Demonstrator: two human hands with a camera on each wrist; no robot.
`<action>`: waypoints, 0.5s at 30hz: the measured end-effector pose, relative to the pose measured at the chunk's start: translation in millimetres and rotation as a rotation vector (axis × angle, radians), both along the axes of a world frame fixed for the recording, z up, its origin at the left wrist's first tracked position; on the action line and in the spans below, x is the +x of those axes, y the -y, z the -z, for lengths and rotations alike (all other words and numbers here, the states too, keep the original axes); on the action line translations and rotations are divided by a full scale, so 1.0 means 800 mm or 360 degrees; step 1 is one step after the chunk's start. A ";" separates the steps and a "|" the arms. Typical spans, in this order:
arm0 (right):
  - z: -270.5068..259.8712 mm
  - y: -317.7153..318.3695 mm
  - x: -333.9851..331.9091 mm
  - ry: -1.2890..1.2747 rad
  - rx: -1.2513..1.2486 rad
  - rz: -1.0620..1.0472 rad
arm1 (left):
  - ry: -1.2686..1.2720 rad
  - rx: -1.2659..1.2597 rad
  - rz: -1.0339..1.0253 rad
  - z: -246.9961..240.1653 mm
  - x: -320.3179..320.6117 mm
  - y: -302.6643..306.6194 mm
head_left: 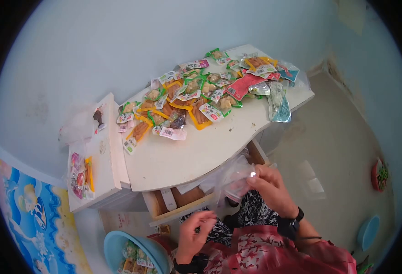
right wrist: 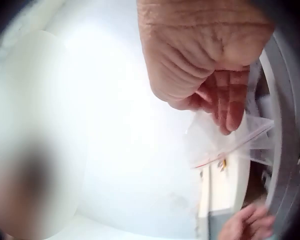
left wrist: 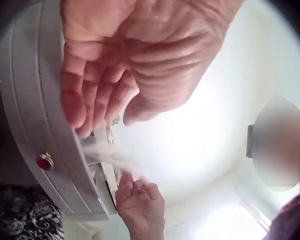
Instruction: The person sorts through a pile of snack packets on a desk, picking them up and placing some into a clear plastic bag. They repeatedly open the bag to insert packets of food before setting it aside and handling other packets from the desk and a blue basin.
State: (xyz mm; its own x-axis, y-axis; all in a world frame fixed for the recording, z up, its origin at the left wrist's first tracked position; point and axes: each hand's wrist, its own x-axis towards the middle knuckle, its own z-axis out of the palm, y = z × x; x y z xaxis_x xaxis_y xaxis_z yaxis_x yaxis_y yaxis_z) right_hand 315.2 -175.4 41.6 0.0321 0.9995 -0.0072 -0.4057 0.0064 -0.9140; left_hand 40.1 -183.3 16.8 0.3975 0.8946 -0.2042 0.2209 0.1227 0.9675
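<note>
Right hand (head_left: 271, 189) pinches clear bag (head_left: 233, 182) (left hand (head_left: 194, 233) apart).

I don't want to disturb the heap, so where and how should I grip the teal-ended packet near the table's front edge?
Probably pinch the packet by its teal end, coming from the table's front side: that end points outward, uncovered, while the other end meets the heap.
</note>
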 end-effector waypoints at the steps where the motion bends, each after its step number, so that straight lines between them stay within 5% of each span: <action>1: -0.013 0.009 -0.011 -0.0137 0.0058 0.0027 | 0.0200 -0.0057 0.0098 -0.001 0.007 -0.001; 3: -0.024 0.018 -0.023 -0.0320 0.0152 0.0009 | 0.0597 -0.0174 0.0307 -0.004 0.025 -0.005; 11: 0.022 0.013 -0.044 0.0522 0.0563 -0.0084 | 0.1148 -0.0261 -0.0398 -0.017 0.026 -0.029; 15: 0.052 0.021 -0.057 0.0653 0.0368 -0.0053 | 0.0889 -0.0139 -0.0677 -0.008 0.019 -0.028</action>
